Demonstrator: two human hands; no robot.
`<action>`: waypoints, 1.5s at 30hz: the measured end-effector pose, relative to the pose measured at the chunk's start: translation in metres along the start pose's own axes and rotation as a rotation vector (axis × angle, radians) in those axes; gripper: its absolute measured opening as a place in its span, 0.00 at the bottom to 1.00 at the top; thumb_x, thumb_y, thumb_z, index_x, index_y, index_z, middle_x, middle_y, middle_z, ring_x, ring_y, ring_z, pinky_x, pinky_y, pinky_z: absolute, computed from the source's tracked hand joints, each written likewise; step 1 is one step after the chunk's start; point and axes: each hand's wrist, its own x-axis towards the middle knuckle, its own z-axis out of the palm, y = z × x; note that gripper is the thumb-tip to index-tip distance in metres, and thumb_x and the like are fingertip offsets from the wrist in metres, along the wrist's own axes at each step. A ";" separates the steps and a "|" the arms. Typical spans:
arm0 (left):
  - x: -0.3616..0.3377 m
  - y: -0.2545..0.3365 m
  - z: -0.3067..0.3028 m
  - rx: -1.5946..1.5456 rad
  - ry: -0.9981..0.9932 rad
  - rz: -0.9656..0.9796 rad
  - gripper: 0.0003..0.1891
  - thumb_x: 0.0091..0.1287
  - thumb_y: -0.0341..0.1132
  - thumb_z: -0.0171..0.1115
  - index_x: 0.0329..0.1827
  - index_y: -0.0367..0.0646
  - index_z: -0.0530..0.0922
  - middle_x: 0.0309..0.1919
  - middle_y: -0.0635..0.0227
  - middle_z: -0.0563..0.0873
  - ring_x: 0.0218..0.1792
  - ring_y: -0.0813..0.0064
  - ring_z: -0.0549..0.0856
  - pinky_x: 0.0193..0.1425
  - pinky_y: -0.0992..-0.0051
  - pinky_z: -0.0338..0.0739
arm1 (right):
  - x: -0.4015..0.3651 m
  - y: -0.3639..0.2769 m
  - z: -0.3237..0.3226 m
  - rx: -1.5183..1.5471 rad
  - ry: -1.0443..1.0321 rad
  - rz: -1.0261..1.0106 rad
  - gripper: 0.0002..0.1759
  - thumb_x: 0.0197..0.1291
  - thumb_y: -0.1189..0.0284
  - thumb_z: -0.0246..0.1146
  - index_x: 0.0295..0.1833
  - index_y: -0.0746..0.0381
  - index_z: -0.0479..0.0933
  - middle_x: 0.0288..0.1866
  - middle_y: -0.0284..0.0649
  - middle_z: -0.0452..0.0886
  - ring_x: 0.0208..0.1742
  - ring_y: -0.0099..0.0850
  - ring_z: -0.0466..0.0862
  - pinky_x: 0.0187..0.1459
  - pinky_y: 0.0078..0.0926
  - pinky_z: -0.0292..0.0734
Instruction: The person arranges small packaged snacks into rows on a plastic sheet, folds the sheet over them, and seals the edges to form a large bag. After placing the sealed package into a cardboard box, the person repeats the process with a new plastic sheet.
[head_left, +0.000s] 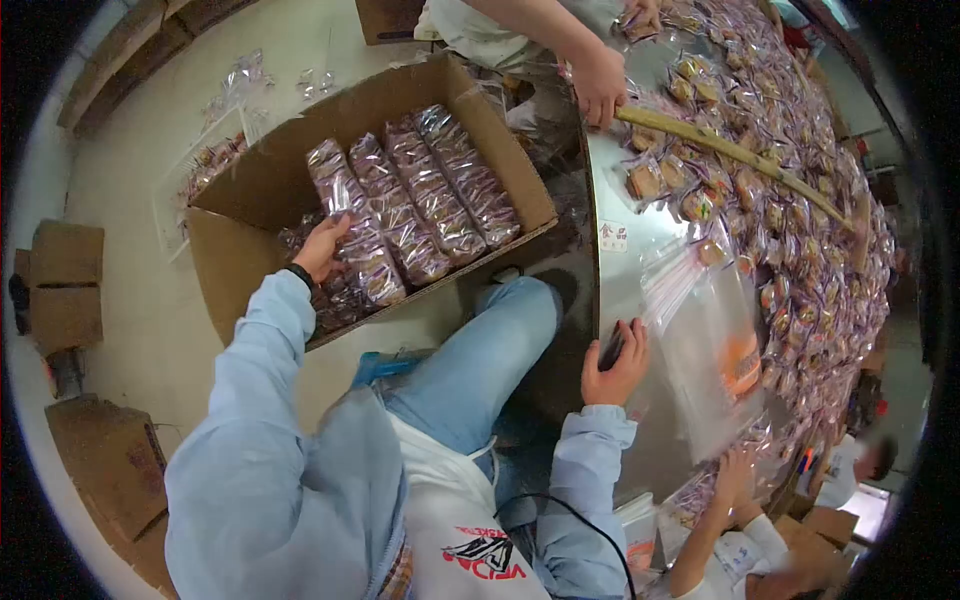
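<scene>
Inside a cardboard box [215, 255], long clear packs of small wrapped snacks stand side by side in rows. My left hand [322, 248] reaches into the box, its fingers bent against the side of the leftmost pack [362, 245]. More wrapped snacks [340, 300] lie lower in the box, partly hidden by that hand. My right hand [615, 368] rests at the edge of the metal table [625, 280], thumb and fingers apart. Beside it lies a stack of clear plastic bags [690, 340] with orange print.
A big heap of individually wrapped snacks [790, 230] covers the table. Another person's hand [598, 88] holds a wooden stick [730, 150] across it. A different person's hands [738, 480] work at the lower right. Cardboard boxes [105, 460] stand on the floor at left.
</scene>
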 end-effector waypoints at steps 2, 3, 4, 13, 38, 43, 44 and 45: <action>0.013 -0.004 -0.001 0.002 -0.107 0.044 0.30 0.79 0.56 0.60 0.77 0.51 0.68 0.75 0.60 0.71 0.75 0.57 0.69 0.69 0.31 0.66 | 0.002 -0.004 0.002 -0.015 -0.013 0.009 0.31 0.59 0.68 0.68 0.68 0.65 0.76 0.77 0.57 0.72 0.79 0.58 0.67 0.78 0.56 0.60; 0.022 -0.003 -0.005 0.012 -0.161 0.070 0.30 0.79 0.56 0.60 0.78 0.52 0.68 0.76 0.60 0.70 0.76 0.57 0.68 0.70 0.31 0.66 | 0.005 -0.002 0.003 0.005 -0.006 0.021 0.31 0.59 0.68 0.69 0.68 0.65 0.76 0.77 0.57 0.72 0.80 0.58 0.67 0.78 0.55 0.60; 0.037 -0.014 -0.010 0.005 -0.245 0.007 0.43 0.77 0.61 0.59 0.88 0.55 0.52 0.87 0.61 0.57 0.86 0.53 0.52 0.79 0.33 0.52 | 0.004 -0.003 0.002 0.028 -0.008 0.036 0.31 0.58 0.68 0.69 0.68 0.65 0.76 0.78 0.57 0.72 0.80 0.58 0.67 0.78 0.55 0.59; 0.108 -0.089 -0.092 -0.308 -0.096 -0.140 0.60 0.65 0.83 0.48 0.90 0.50 0.44 0.89 0.54 0.42 0.87 0.50 0.46 0.83 0.34 0.45 | 0.001 0.000 0.000 0.069 -0.036 0.051 0.33 0.56 0.72 0.69 0.69 0.64 0.75 0.80 0.55 0.70 0.81 0.58 0.66 0.79 0.55 0.57; 0.147 -0.153 -0.009 -0.221 0.080 -0.241 0.30 0.74 0.60 0.52 0.71 0.50 0.71 0.62 0.64 0.76 0.60 0.58 0.75 0.58 0.47 0.74 | 0.003 -0.012 -0.004 0.061 -0.104 0.084 0.30 0.63 0.71 0.66 0.71 0.68 0.73 0.81 0.56 0.67 0.82 0.54 0.65 0.81 0.50 0.56; 0.158 -0.147 -0.013 -0.100 0.079 -0.242 0.26 0.75 0.56 0.53 0.67 0.51 0.74 0.56 0.66 0.80 0.54 0.60 0.79 0.54 0.49 0.78 | 0.000 -0.003 -0.006 0.078 -0.096 0.066 0.29 0.64 0.71 0.66 0.70 0.67 0.74 0.81 0.56 0.67 0.82 0.53 0.65 0.81 0.50 0.57; 0.160 -0.144 -0.015 -0.041 0.093 -0.240 0.25 0.75 0.55 0.53 0.66 0.51 0.75 0.55 0.66 0.80 0.53 0.61 0.80 0.53 0.49 0.78 | 0.002 -0.004 -0.004 0.081 -0.079 0.072 0.30 0.62 0.70 0.67 0.70 0.67 0.74 0.81 0.56 0.68 0.82 0.54 0.65 0.81 0.51 0.57; 0.162 -0.141 -0.019 0.023 0.109 -0.240 0.24 0.75 0.54 0.53 0.66 0.51 0.76 0.54 0.67 0.81 0.52 0.61 0.81 0.52 0.50 0.79 | 0.000 -0.006 -0.002 0.085 -0.067 0.082 0.31 0.61 0.69 0.68 0.70 0.66 0.75 0.81 0.56 0.69 0.81 0.54 0.66 0.81 0.52 0.57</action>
